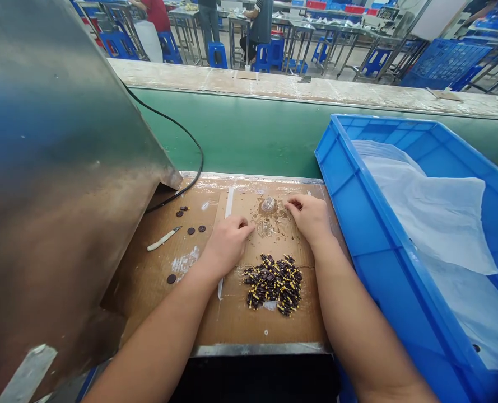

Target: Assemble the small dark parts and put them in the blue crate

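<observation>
My left hand [228,242] is over the cardboard, thumb and fingers pinched together beside a worn, ridged patch. Whatever it may hold is too small to make out. Across from it, my right hand [310,217] is also closed in a pinch, its fingertips just right of a small clear dome-shaped piece [268,205]. I cannot tell if anything sits between those fingers. Nearer to me lies a pile of small dark pieces with yellow tips [274,284]. The cardboard [249,330] under all this has brown stains around the clear piece.
Left of my left hand lie a pale-handled knife [163,239] and several dark round discs [191,230]. A large metal housing [64,168] and a black cable [181,126] bound the left side. A blue crate [358,224] with white sheets [433,196] stands at right.
</observation>
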Demonstrator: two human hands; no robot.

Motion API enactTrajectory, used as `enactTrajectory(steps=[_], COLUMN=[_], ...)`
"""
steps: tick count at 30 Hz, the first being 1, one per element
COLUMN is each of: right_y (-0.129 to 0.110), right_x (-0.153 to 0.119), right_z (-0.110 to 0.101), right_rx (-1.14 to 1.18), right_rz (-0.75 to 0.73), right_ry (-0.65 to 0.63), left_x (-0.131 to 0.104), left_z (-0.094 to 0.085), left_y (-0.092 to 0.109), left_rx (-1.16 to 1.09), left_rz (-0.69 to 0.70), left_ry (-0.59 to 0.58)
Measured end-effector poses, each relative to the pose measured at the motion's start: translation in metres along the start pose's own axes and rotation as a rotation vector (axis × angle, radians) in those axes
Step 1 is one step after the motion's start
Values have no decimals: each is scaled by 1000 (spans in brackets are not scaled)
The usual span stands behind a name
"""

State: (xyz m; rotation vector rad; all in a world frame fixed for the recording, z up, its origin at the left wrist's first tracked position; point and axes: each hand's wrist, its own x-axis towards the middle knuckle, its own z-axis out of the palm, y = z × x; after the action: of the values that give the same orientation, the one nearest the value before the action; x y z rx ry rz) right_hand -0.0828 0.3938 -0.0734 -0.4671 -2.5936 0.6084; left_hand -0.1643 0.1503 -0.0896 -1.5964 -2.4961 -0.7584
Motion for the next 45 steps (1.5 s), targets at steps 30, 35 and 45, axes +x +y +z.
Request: enactTrajectory(steps=[30,35,45], right_y=[-35,-33,-30], right_x=[3,4,3], right_z=[14,18,23], right_rx=[303,246,250], right_rz=[-200,-230,-226], right_ry=[275,261,260], left_x=[-1,1,1], left_z=[-9,-9,-11], left_y=[9,10,14], left_rx=[-142,-136,-240], left_rz=[-72,-118,-170], left_ry=[100,55,131])
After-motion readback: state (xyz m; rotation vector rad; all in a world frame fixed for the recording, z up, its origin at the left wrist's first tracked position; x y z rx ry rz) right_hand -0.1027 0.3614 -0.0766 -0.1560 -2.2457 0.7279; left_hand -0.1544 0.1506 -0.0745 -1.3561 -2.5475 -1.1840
